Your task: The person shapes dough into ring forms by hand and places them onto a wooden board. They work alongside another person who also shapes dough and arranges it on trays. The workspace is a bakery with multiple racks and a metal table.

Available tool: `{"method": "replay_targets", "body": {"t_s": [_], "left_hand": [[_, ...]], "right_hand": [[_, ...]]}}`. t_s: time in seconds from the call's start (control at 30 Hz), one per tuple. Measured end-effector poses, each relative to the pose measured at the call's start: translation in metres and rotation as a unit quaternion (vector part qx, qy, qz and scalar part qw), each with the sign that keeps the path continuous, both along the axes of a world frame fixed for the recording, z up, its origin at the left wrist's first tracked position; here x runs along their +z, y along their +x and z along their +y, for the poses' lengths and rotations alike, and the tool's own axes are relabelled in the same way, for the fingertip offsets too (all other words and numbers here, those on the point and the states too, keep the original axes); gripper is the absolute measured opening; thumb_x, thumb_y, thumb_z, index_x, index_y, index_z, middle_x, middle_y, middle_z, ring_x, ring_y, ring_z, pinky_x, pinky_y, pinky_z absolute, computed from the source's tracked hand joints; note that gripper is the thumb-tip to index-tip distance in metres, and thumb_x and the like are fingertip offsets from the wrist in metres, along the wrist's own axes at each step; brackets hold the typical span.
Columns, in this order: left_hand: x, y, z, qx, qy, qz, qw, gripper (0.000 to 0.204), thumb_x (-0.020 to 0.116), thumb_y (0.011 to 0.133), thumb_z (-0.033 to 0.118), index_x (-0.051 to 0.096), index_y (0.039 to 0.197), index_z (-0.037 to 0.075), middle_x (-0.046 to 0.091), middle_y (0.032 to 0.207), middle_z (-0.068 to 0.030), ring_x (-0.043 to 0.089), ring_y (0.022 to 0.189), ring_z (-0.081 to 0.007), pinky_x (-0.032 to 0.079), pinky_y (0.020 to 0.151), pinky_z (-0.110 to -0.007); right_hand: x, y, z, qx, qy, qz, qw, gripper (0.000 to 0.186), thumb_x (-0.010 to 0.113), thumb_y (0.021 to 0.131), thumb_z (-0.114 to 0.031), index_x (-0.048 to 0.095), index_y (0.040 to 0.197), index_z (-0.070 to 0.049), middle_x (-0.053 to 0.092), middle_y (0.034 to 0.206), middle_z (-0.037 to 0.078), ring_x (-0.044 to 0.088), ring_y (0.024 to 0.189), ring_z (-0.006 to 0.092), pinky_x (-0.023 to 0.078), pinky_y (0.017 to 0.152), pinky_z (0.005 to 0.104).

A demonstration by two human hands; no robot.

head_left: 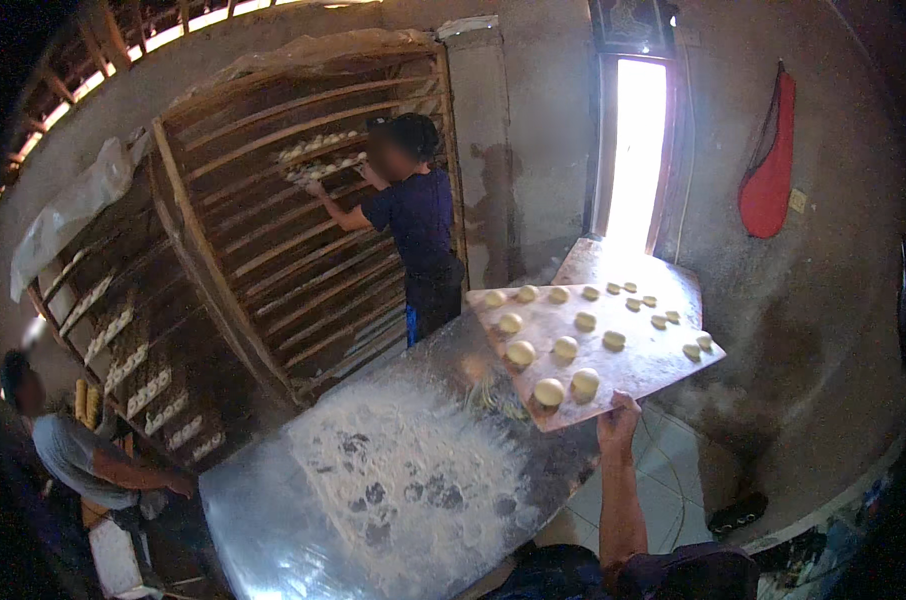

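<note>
Flour (413,455) dusts the metal tabletop (263,530); your right hand (619,412) grips the flat board (590,356), smooth, round dough balls (585,321) just beyond it.

Right hand (621,423): fingers beneath wooden board (643,367) hidden. Dark sleeve (678,575): cut by lower edge. Dough balls (692,352), board's right end: blurred, outlines doubled. Steel worktable (263,520): near end cut off below. Bright opening (641,140): view beyond washed out. Pale shelved pieces (127,367), left: too small to identify.
</note>
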State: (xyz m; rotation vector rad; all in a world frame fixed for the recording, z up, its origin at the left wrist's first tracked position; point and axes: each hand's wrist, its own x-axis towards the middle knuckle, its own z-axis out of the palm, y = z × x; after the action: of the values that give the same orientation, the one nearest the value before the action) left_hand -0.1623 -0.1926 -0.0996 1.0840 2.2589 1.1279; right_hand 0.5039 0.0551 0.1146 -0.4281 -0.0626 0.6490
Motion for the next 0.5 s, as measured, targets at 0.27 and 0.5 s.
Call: {"method": "replay_targets", "body": {"t_s": [0.27, 0.5], "left_hand": [[0.045, 0.033, 0.028, 0.085, -0.116, 0.148, 0.979, 0.057, 0.079, 0.084, 0.044, 0.064, 0.114, -0.002, 0.066, 0.111, -0.0232, 0.063, 0.100, -0.0389, 0.053, 0.088, -0.049], [0.056, 0.042, 0.031, 0.155, -0.218, 0.217, 0.939, 0.051, 0.077, 0.084, 0.048, 0.068, 0.103, 0.001, 0.067, 0.106, -0.0205, 0.065, 0.097, -0.0390, 0.053, 0.087, -0.050]], "right_hand": [[-0.076, 0.187, 0.172, -0.262, -0.238, -0.175, 0.918, 0.027, 0.063, 0.090, -0.021, 0.065, 0.102, 0.003, 0.067, 0.093, 0.010, 0.066, 0.084, 0.0286, 0.055, 0.083, 0.0395], [-0.137, 0.303, 0.323, -0.377, -0.269, -0.435, 0.772, 0.052, 0.071, 0.095, -0.027, 0.054, 0.134, 0.003, 0.062, 0.128, 0.023, 0.060, 0.117, 0.0394, 0.047, 0.098, 0.0552]]}}
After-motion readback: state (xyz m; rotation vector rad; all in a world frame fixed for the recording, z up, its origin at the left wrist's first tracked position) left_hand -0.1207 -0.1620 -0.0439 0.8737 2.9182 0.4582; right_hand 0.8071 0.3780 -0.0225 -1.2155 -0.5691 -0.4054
